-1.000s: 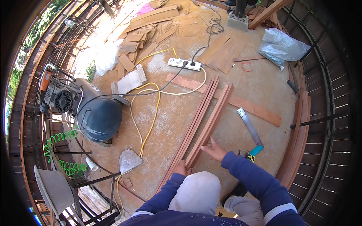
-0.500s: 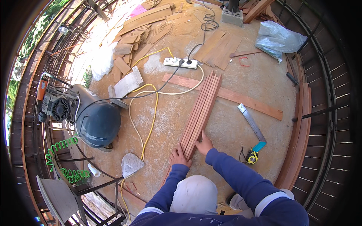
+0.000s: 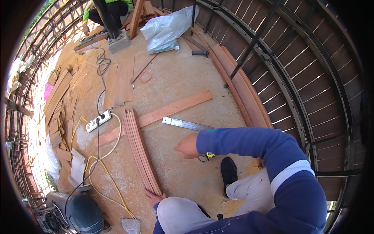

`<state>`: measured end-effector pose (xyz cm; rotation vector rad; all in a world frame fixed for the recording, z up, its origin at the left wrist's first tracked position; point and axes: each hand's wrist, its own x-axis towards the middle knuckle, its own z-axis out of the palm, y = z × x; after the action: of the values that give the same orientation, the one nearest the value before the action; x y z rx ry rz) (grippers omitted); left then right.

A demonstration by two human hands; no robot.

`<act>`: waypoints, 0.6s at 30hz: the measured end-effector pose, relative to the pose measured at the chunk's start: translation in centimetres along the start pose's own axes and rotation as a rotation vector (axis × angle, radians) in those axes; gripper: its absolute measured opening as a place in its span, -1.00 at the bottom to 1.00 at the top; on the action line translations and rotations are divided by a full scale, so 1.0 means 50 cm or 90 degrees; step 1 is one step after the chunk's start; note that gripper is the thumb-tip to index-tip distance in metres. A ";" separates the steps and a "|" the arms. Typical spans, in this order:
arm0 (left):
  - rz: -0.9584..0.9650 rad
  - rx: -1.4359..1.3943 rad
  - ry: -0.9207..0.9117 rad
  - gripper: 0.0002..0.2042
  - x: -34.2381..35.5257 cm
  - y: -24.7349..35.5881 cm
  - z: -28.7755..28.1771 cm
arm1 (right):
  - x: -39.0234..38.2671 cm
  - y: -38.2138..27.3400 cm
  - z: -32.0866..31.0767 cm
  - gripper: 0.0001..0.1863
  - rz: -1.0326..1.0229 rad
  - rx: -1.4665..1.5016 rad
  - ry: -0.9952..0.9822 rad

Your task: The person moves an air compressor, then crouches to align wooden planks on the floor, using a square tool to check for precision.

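Observation:
A bundle of narrow reddish wooden strips (image 3: pixel 138 150) lies lengthwise before me, its far end resting across a flat board (image 3: pixel 171 108). At the near end, my left hand (image 3: pixel 154 197) grips the bundle, fingers on one side and thumb on the other. My right hand (image 3: pixel 187 146) is off the strips, out to their right and holding nothing I can see; its fingers are largely hidden. Just beyond it lies a carpenter's square (image 3: pixel 185 124) with a metal blade; my sleeve covers most of its teal handle. A yellow and black tape measure (image 3: pixel 210 155) shows partly below my forearm.
A white power strip (image 3: pixel 98 121) with cords is left of the bundle. An air compressor (image 3: pixel 76 212) and a concrete chunk (image 3: pixel 131 225) are at lower left. Long planks (image 3: pixel 241 89) line the right railing. A co-worker in green sleeves (image 3: pixel 111 11) crouches at the back.
My view has turned to the right. My right hand has let go of the strips and moved right, toward the square and tape measure. The left hand stays at the bundle's near end.

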<state>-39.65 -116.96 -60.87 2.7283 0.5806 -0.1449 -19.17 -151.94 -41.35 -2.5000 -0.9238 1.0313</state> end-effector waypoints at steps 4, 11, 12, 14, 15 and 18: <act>0.084 0.032 0.060 0.14 0.004 -0.023 -0.002 | -0.287 0.223 0.084 -0.53 0.236 0.195 0.391; -0.003 0.073 -0.015 0.06 0.016 0.001 -0.008 | -0.522 0.450 0.417 -0.33 0.901 0.104 0.575; -0.006 0.079 -0.013 0.06 0.023 0.002 -0.005 | -0.515 0.450 0.428 -0.31 0.903 0.085 0.534; -0.012 0.086 -0.010 0.05 0.032 0.001 -0.004 | -0.489 0.454 0.436 -0.30 0.961 0.072 0.541; -0.013 0.090 -0.009 0.04 0.036 0.002 -0.001 | -0.480 0.459 0.434 -0.30 0.987 0.065 0.544; -0.022 0.097 -0.011 0.03 0.045 0.003 0.002 | -0.496 0.482 0.410 -0.33 1.033 0.154 0.506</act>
<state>-37.53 -116.25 -61.28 2.8616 0.6357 -0.2292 -36.17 -186.05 -54.12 -2.6531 1.5327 0.1650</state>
